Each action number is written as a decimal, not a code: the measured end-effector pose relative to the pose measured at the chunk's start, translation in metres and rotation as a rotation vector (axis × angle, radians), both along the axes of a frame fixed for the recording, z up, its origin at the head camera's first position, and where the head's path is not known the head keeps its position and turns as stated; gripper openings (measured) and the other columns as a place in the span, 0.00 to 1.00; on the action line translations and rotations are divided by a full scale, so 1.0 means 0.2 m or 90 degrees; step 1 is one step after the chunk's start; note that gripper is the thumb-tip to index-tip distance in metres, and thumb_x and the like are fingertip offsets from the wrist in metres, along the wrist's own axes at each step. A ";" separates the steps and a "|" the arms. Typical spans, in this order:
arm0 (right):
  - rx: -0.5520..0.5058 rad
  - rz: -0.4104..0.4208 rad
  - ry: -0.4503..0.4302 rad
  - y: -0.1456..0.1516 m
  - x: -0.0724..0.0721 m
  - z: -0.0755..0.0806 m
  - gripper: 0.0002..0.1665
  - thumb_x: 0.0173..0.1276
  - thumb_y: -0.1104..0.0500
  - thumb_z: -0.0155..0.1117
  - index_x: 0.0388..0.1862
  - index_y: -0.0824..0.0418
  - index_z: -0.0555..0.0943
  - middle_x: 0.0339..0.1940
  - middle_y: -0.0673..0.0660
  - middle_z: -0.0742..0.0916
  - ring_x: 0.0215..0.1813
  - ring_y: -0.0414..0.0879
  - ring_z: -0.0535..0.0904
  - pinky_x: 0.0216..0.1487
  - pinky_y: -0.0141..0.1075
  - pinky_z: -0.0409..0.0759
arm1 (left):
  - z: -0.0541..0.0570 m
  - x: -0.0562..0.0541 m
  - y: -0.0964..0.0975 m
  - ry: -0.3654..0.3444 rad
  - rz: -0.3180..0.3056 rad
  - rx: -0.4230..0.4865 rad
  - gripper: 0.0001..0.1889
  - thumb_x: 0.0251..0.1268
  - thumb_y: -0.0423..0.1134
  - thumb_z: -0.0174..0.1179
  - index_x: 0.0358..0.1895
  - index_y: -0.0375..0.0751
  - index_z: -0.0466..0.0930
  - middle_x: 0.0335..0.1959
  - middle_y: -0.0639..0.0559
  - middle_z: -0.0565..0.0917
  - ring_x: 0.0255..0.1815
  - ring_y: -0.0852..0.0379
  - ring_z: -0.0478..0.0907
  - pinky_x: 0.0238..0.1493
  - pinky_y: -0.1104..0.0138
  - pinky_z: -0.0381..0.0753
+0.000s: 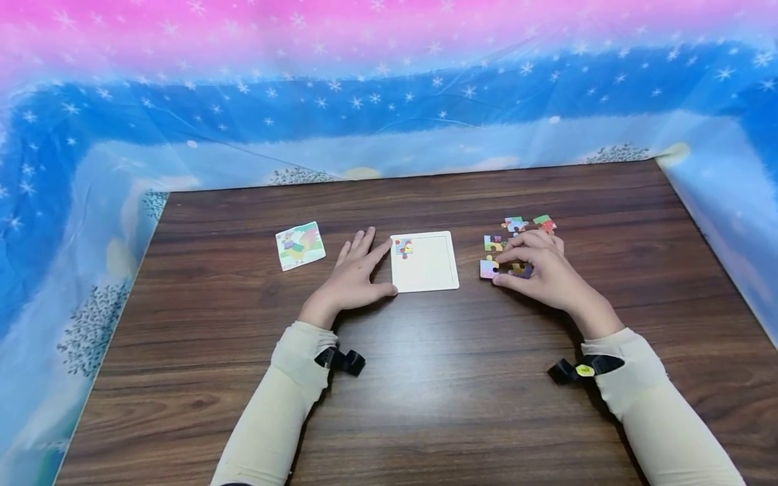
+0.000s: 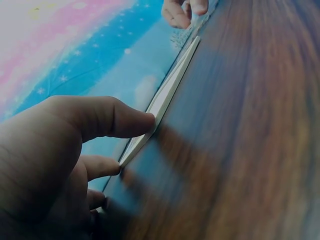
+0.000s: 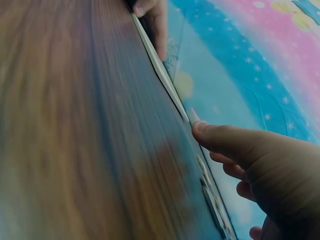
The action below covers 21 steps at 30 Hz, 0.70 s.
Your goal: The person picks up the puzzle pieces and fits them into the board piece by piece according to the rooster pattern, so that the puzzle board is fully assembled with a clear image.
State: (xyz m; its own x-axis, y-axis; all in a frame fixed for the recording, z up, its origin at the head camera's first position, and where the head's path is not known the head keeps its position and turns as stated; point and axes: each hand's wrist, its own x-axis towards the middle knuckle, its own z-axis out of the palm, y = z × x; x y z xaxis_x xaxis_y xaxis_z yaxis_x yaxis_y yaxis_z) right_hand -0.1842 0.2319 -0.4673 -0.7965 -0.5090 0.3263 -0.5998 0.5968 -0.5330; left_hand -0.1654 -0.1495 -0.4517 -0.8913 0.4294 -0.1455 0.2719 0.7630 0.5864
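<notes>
A square white puzzle tray [image 1: 425, 273] lies flat on the table, with one colourful piece [image 1: 404, 247] set in its upper left corner. My left hand [image 1: 355, 273] rests beside it, fingers spread and fairly straight, the thumb at the tray's lower left corner and the index finger at its upper left edge. To the right of the tray, my right hand [image 1: 541, 270] pinches a pink and lilac puzzle piece [image 1: 488, 269] between thumb and index finger. In the right wrist view, a pale tip of this piece [image 3: 194, 115] shows past the thumb.
Several loose puzzle pieces [image 1: 514, 224] lie around and beneath the right hand, some partly hidden by it. A small picture card [image 1: 300, 246] lies left of the left hand. The wooden table [image 1: 413, 378] is bordered at the back and sides by a snowflake-patterned cloth [image 1: 365, 101].
</notes>
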 end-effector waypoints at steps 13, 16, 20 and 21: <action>-0.009 0.035 0.004 -0.18 0.00 -0.01 0.17 0.58 0.57 0.86 0.46 0.57 0.92 0.50 0.54 0.85 0.59 0.55 0.73 0.66 0.67 0.55 | 0.00 -0.01 0.01 -0.002 0.000 -0.011 0.48 0.70 0.53 0.64 0.87 0.46 0.51 0.88 0.39 0.37 0.88 0.43 0.28 0.84 0.48 0.27; -0.008 0.036 0.002 -0.22 0.00 -0.01 0.17 0.59 0.56 0.86 0.46 0.57 0.92 0.50 0.54 0.85 0.59 0.54 0.73 0.66 0.68 0.55 | 0.00 -0.01 0.01 -0.003 0.001 -0.013 0.48 0.70 0.53 0.64 0.87 0.47 0.51 0.88 0.40 0.37 0.88 0.43 0.28 0.84 0.49 0.27; -0.011 0.051 -0.006 -0.26 0.00 -0.01 0.16 0.60 0.55 0.85 0.47 0.57 0.92 0.50 0.54 0.85 0.58 0.54 0.73 0.63 0.67 0.55 | 0.00 -0.01 0.01 0.000 0.002 -0.015 0.48 0.69 0.53 0.64 0.87 0.46 0.51 0.88 0.40 0.37 0.88 0.44 0.28 0.84 0.49 0.28; -0.011 0.055 -0.008 -0.27 0.00 -0.01 0.16 0.61 0.55 0.84 0.47 0.57 0.92 0.50 0.54 0.85 0.58 0.54 0.73 0.62 0.66 0.56 | -0.01 -0.01 0.01 0.001 0.003 -0.015 0.48 0.69 0.53 0.64 0.87 0.46 0.51 0.88 0.40 0.37 0.88 0.44 0.28 0.84 0.49 0.28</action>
